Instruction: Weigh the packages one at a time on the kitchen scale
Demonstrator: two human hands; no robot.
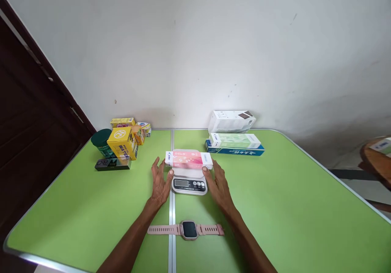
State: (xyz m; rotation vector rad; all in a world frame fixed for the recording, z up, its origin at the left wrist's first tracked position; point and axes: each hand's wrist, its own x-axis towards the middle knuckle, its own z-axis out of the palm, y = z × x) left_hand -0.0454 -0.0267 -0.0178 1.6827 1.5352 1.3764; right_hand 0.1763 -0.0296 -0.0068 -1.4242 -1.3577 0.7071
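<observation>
A pink-and-white toothpaste box lies lengthwise across the platform of a white kitchen scale. The scale's dark panel has a small display and several buttons. My left hand is open at the left end of the box, fingers apart, its thumb close to the scale's edge. At the other end, my right hand is also open, its thumb tip overlapping the box's lower front corner and its fingers stretched beside the end. A pink smartwatch lies flat with its strap spread, between my forearms.
At left stand a dark green canister, a yellow box, a black box and several small cartons. On the right, a green-and-white box rests on a blue box, before a white box. A metal seam crosses the green table.
</observation>
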